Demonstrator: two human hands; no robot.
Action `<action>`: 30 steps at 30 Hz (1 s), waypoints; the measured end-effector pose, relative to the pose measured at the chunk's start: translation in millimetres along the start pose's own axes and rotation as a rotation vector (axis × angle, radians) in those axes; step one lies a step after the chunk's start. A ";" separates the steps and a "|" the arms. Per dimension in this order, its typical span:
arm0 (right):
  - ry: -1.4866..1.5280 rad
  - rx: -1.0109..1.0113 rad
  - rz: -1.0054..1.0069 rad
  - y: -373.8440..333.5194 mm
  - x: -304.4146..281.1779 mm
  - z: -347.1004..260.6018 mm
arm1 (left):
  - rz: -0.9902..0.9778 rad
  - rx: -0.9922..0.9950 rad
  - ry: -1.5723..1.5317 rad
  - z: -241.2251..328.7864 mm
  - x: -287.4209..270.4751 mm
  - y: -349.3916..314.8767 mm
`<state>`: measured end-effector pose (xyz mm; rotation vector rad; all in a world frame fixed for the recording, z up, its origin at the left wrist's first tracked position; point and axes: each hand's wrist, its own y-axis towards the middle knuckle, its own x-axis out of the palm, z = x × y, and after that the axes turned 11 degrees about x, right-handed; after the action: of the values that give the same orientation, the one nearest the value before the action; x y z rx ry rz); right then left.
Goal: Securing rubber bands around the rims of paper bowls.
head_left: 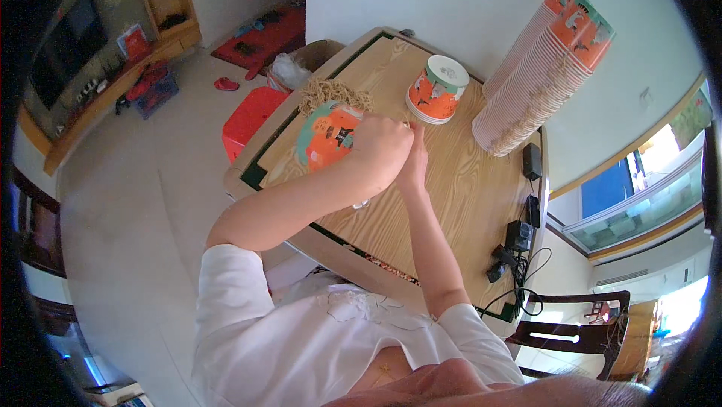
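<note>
My left hand [380, 150] is closed in a fist over the table, its back covering what the fingers hold. Against it, my right hand [413, 162] is also closed, fingertips meeting the left ones. A bit of tan strand shows at the fingertips; what each hand grips is hidden. Beside and partly behind my left hand is an orange and green paper bucket [323, 136] with printed figures. A heap of tan twine [335, 95] lies just beyond it. Farther right, a short stack of matching paper buckets [436, 91] stands upside down.
A tall leaning stack of paper buckets [534, 68], with tan strands along its side, stands against the wall. Black adapters [519, 235] and cables lie at the wooden table's [466, 189] right edge. A red stool [254, 117] is at left, a dark chair [579, 324] at right.
</note>
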<state>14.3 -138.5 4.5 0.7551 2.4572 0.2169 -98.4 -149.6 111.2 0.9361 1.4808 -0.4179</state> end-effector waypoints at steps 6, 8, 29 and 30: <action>0.088 0.043 -0.127 16.2 1.7 56.7 | -0.051 -0.086 0.009 -12.7 -9.6 5.2; 0.343 0.266 -0.342 28.5 -5.8 81.4 | -0.038 -0.097 0.000 -14.2 -10.7 5.8; 0.501 0.115 -0.303 104.3 -228.0 7.3 | 0.729 0.312 -0.891 -10.6 -22.5 80.8; 0.458 -0.100 -0.195 119.4 -241.2 -9.1 | 0.806 0.365 -0.884 -14.3 -40.4 102.0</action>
<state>231.3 -174.4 159.8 0.4531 2.9020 0.4786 -35.3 -89.7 179.5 1.3111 0.1745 -0.4156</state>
